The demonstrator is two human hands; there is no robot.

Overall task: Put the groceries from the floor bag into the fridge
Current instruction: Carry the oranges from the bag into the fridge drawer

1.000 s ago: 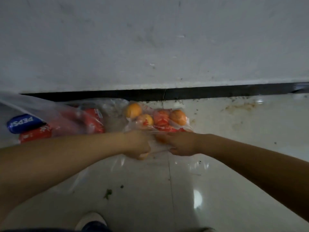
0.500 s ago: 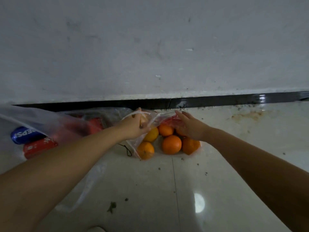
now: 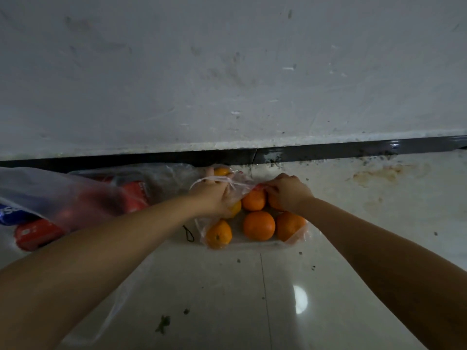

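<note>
Dim light, view down at a pale tiled floor (image 3: pixel 252 299) where it meets a grey-white wall (image 3: pixel 227 72); a dark skirting strip (image 3: pixel 328 152) runs along the join.

Small clear bag of oranges (image 3: pixel 293 236) lies on the floor just in front of the skirting, near the middle of the view. Oranges visible through the plastic: three in the near row, two or three more behind, partly hidden by the hands. One orange (image 3: pixel 259 225) sits central in the near row, fully in sight.

Left hand (image 3: pixel 214 195) is at the left side of the bag's mouth, fingers curled round the gathered plastic, a thin handle loop stretched over the knuckles. Right hand (image 3: pixel 288 192) is at the right side of the mouth, fingers bent and pinching the plastic edge. The mouth is pulled taut between the two hands, above the fruit.

To the left, a larger clear plastic bag (image 3: pixel 63 193) slumps on the floor against the skirting. Inside it: red cans (image 3: pixel 38 233), one near the front and another further back, and a blue can (image 3: pixel 7 213) cut off by the frame edge. The big bag touches or overlaps the orange bag's left side; which one, cannot tell.

Small black cord loop (image 3: pixel 189 234) lies on the tile just left of the oranges. Brownish stain (image 3: pixel 376 175) on the floor to the right, well apart from the bags. Bright light reflection (image 3: pixel 300 299) on the near tile.
</note>
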